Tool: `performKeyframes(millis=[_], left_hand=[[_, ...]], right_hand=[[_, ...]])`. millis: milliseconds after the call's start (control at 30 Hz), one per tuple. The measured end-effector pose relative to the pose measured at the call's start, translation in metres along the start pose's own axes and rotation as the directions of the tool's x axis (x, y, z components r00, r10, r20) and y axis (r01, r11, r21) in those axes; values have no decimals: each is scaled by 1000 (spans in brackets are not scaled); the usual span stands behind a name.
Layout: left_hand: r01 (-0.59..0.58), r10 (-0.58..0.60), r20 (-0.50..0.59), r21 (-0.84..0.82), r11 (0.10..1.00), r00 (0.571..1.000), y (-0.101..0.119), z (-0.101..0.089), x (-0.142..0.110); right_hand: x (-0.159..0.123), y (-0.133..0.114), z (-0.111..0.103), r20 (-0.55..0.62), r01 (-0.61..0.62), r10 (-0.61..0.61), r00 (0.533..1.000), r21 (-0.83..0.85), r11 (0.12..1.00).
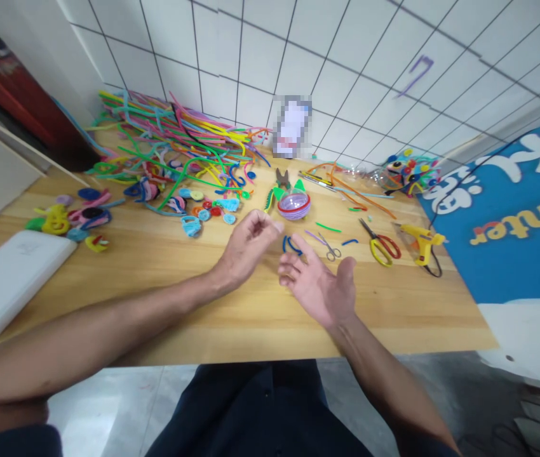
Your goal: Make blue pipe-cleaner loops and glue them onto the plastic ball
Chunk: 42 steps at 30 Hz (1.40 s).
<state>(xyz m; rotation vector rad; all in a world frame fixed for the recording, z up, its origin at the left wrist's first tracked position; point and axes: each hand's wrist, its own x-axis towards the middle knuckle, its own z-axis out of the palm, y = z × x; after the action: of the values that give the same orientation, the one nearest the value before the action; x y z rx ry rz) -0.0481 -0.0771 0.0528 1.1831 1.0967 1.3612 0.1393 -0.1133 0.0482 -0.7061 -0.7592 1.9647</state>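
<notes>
Hands: left hand pinched, contents unclear; right hand spread | beyond: purple bowl, small scissors

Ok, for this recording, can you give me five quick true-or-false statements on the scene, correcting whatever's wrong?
1. The pliers lie farther from the person than the purple bowl-like piece. True.
2. The band around that piece is blue. False: it is red.
3. The right hand grips the small scissors. False: the right hand is open, and the small scissors lie on the table.
4. The glue gun lies right of the red-and-yellow scissors. True.
5. A white slab lies at the table's right end. False: the white slab is at the left.
</notes>
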Motion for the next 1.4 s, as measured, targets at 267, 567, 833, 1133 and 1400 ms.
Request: performKeyframes(millis=[267,567,833,1133,1400], left_hand=[[-570,340,523,378,730,782,-18,-2,-11],[-669,385,591,392,631,709,-22,-4,-10],[-454,348,299,679,577,889,-35,-23,24],[-512,177,485,753,414,857,-46,-14,7],[-513,177,488,746,424,855,-45,-16,10]], right_hand=[[-1,6,2,50,-13,14,999,-31,999],[-1,-1,3,33,-5,5,999,0,1000],[-23,-48,-41,-133,163,-492,860,-843,512],[40,-51,-48,129,13,-345,930,-948,-319],[36,-47,-51,161,17,-240,957,-859,-512]])
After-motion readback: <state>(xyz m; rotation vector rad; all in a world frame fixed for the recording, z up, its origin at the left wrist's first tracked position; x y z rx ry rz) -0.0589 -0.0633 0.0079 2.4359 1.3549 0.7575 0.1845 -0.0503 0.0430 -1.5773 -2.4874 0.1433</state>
